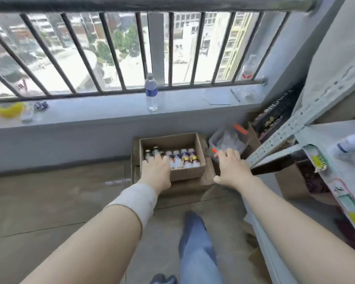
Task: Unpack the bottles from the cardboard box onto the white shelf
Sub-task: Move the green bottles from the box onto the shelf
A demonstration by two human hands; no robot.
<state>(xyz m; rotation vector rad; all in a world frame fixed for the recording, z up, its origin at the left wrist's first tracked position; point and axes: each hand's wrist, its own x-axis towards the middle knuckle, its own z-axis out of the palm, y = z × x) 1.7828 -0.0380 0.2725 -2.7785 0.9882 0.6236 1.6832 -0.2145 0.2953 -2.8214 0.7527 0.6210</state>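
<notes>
An open cardboard box [188, 173] sits on the floor below the window ledge, with several small bottles [182, 158] standing in its near half. My left hand [157, 171] reaches over the box's near left corner, fingers down among the bottles; whether it grips one is hidden. My right hand [231, 167] hovers to the right of the box, fingers spread, holding nothing. The white shelf [324, 136] stands at the right, with a white bottle [351, 143] lying on it.
A clear water bottle [151, 93] stands on the grey window ledge [90, 111] in front of dark railings. A clear plastic bin with orange clips [230, 140] sits right of the box. More cartons lie under the shelf. My leg [195, 242] is below.
</notes>
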